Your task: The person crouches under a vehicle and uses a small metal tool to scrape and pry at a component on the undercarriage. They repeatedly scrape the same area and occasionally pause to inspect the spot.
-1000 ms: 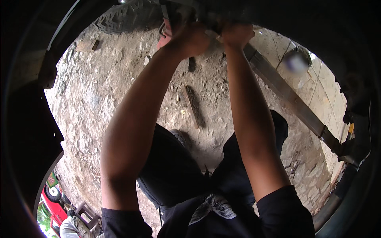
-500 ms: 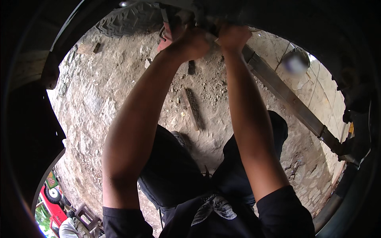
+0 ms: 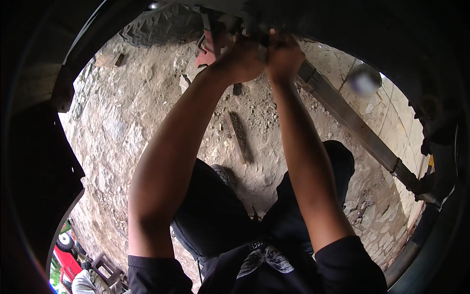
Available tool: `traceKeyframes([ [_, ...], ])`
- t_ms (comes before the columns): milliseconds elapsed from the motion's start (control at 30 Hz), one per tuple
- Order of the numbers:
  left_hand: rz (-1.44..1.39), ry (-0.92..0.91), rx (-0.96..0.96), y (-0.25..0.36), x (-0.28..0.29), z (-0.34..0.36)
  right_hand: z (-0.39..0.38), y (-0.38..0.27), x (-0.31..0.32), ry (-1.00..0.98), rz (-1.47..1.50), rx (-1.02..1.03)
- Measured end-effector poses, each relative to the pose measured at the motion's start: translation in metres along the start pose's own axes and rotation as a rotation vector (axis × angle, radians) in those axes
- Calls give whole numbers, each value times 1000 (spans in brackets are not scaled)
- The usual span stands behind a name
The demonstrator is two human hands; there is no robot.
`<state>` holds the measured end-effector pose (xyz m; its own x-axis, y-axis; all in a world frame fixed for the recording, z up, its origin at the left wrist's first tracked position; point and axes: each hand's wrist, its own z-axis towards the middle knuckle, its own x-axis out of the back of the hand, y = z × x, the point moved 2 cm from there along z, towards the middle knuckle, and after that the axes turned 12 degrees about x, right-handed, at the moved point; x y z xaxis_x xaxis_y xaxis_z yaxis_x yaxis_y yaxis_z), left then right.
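Note:
Both my arms reach up to the dark underside of a vehicle (image 3: 342, 29). My left hand (image 3: 242, 62) is closed, its fingers curled beside a shadowed part; what they grip is hidden. Right next to it, my right hand (image 3: 285, 56) is also closed, fingers bent and pointing up. A small dark piece lies between the two hands, too dim to name. Just left of my left hand stands a red metal piece (image 3: 205, 58) with a bent rod on it. A long metal bar (image 3: 350, 117) slants down to the right from beside my right hand.
A treaded tyre (image 3: 159, 27) stands at the far left. On the rough dirt ground (image 3: 112, 127) lie a wooden strip (image 3: 235, 137) and a wooden block (image 3: 109, 60). A round container (image 3: 363, 80) sits on tiles at the right. A stool (image 3: 106, 267) is at the lower left.
Both hands have come slightly nearer to me and closer together. My right hand has moved a little left and turned, so its fingers show more clearly.

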<state>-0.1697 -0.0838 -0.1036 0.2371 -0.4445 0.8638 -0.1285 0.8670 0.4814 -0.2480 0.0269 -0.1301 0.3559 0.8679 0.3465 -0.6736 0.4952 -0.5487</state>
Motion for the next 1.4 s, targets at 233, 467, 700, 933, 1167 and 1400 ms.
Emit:
traceKeyframes([
  [233,46,-69,15,11,1,-1,-6,12,-4,30,5,-91],
  [467,130,17,-146,8,-1,-4,-1,16,0,-23,2,-111],
  [700,4,-113,28,22,5,2,16,52,-19,-151,-128,-169],
  [933,-332,-490,393,8,9,14,21,76,-26,-239,-141,-323],
  [1167,-417,-370,102,-23,-11,28,20,45,-14,-122,-30,-224],
  [1400,-482,-480,397,17,18,14,23,35,-5,-8,-229,180],
])
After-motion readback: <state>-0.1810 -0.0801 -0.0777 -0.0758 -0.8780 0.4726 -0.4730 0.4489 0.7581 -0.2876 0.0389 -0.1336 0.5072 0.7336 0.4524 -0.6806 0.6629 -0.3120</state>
